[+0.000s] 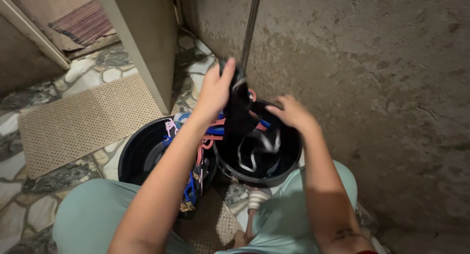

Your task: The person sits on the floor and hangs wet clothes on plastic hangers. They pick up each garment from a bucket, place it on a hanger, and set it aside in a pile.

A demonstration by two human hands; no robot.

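Left hand (215,90), frame centre, is clenched on the top of a black garment (238,112) that hangs lengthwise into the right-hand black bucket (289,161). Right hand (292,112), beside and lower, grasps its lower part. Hangers (196,151) lie across the left bucket (132,156).

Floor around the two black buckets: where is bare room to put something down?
Bare: the perforated mat left of the left bucket. Crowded: hangers between the buckets, right bucket against the wall, both hands over it.
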